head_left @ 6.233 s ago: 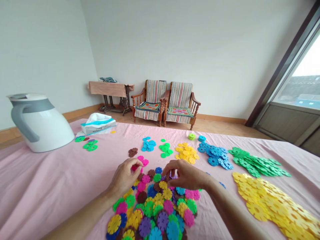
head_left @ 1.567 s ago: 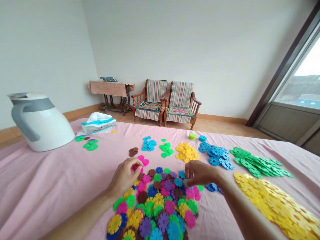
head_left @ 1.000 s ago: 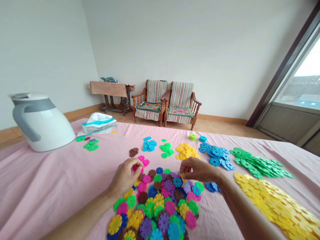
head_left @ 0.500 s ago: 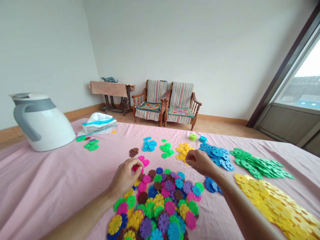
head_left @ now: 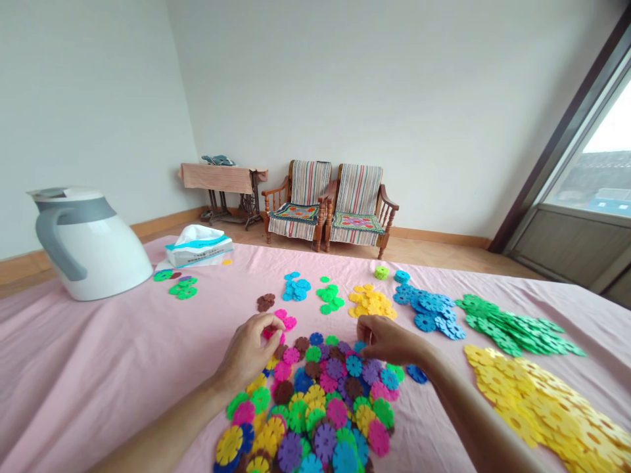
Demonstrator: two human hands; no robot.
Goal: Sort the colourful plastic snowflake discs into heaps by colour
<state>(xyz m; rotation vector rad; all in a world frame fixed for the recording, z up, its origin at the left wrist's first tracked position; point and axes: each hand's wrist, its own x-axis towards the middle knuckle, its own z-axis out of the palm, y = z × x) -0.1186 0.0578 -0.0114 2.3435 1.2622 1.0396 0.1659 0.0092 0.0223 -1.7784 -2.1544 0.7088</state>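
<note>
"Over the pink bedsheet, what are those hands up to?"

"Left hand pinched at eleven o'clock beside the pink snowflake discs, its hold unclear; right hand, well apart, fingertips on the mixed disc heap at twelve."

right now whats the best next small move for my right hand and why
Probably pick the blue plastic disc out of the mixed heap with your right hand and set it on the blue pile. The hand is at the heap's far edge near that disc, and single-colour piles lie beyond, with the blue one just past the hand.
</note>
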